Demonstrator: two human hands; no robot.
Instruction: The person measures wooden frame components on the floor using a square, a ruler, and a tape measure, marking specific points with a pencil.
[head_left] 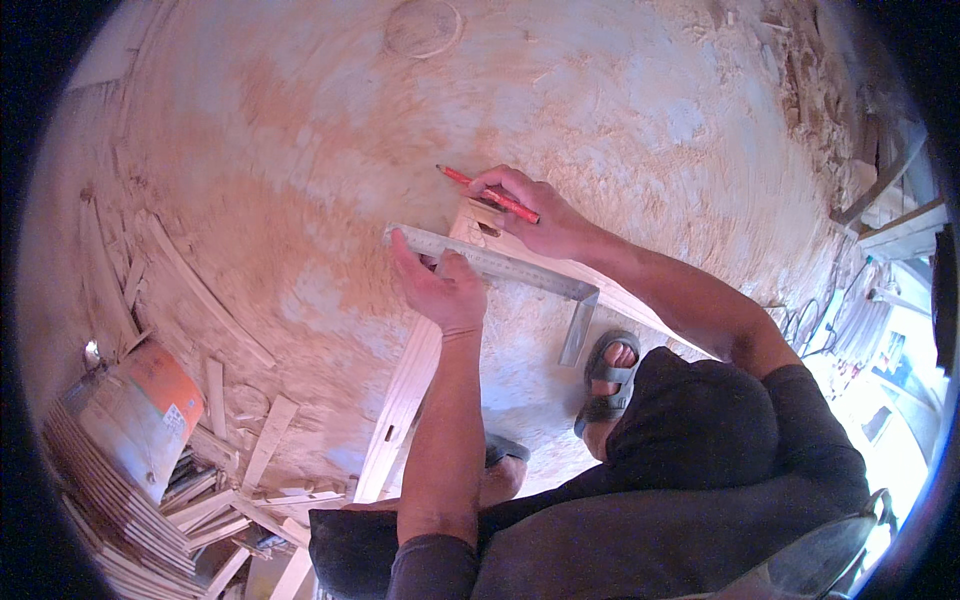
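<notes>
My left hand (440, 288) grips a metal carpenter's square (500, 262) near the far end of its long ruled blade. Its short arm (578, 330) angles down toward my sandalled foot. Between the fingers of my right hand (530, 212) is a red pencil (515, 205), its tip pointing left, off the wood. Beneath that hand lies the end of a pale wooden piece (466, 216) with a dark mortise cut into it. The square's blade crosses this wood just below the mortise. Another pale slotted length (410, 400) runs down beside my left forearm; whether the two lengths join is hidden.
A dusty floor (300, 130) with sawdust and shavings surrounds the work. Wood offcuts (270, 440) and a white-and-orange container (150, 410) lie at lower left. Cables (815, 315) and more timber (900, 230) are at the right. My sandalled foot (608, 375) stands near the square.
</notes>
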